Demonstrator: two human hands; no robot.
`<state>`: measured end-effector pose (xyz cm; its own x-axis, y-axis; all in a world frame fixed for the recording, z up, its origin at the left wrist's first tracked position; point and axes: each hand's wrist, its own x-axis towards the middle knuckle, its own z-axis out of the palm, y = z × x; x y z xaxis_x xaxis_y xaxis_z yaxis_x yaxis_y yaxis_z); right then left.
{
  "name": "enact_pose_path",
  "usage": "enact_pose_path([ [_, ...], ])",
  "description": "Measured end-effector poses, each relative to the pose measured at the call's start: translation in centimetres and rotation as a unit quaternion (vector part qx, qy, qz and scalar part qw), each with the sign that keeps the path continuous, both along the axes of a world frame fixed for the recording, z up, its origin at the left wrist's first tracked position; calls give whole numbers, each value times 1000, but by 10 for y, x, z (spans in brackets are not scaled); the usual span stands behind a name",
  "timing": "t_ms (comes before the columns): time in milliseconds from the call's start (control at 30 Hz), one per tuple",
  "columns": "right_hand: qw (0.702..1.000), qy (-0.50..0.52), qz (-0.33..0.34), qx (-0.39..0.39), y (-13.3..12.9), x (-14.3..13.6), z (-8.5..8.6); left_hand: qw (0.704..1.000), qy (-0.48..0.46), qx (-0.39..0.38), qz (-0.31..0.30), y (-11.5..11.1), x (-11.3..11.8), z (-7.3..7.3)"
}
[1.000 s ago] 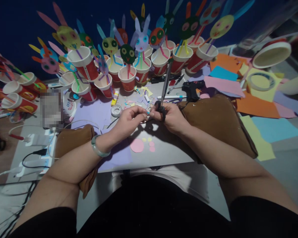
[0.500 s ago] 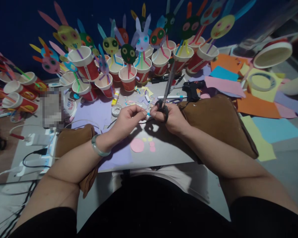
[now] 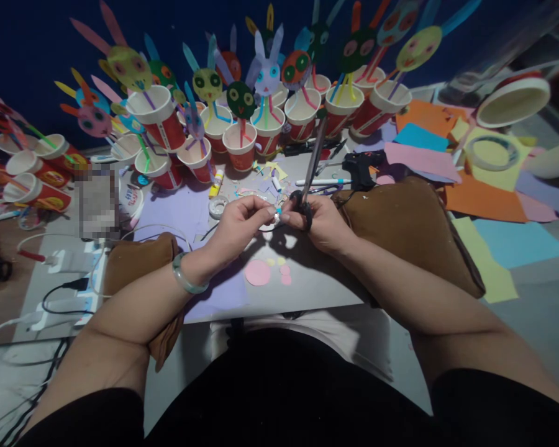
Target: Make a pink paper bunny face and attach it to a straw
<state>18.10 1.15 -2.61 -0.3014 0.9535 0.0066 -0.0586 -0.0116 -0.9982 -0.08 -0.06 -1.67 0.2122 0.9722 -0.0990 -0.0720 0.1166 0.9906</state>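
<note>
Between the fingertips of both hands is a tiny blue piece of paper (image 3: 278,211). My left hand (image 3: 245,225), with a jade-coloured bangle (image 3: 186,276) at the wrist, pinches it from the left. My right hand (image 3: 323,223) is closed around the handles of black-handled scissors (image 3: 313,164), whose blades point up and away; its thumb and forefinger also meet at the blue piece. Below the hands on the table lie a pink paper circle (image 3: 258,272), two small pink circles (image 3: 286,275) and small yellow paper pieces (image 3: 274,262).
Paper cups (image 3: 240,146) with rabbit-faced paper figures on straws stand along the back. A brown cushion (image 3: 405,236) and a black glue gun (image 3: 363,167) are at right, beside coloured paper sheets (image 3: 484,198). A power strip (image 3: 93,279) with cables lies left.
The scissors have tilted slightly in my right hand. My fingertips have shifted a little around the blue piece; the rest stays in place.
</note>
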Motion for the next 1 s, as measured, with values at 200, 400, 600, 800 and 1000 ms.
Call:
enact_pose_path([
  [200, 1000, 8, -14, 4, 1, 1, 2, 999, 1, -33, 18, -1, 2, 2],
  [400, 1000, 14, -13, 2, 2, 1, 0, 999, -2, -48, 13, 1, 1, 3],
  [600, 1000, 7, 6, -1, 1, 2, -2, 1000, 0, -7, -8, 1, 0, 1],
  [800, 1000, -2, 15, -4, 0, 2, 1, 1000, 8, 12, -20, 0, -1, 0],
  [1000, 1000, -4, 10, 4, 2, 2, 2, 1000, -3, -3, -6, 0, 0, 4],
])
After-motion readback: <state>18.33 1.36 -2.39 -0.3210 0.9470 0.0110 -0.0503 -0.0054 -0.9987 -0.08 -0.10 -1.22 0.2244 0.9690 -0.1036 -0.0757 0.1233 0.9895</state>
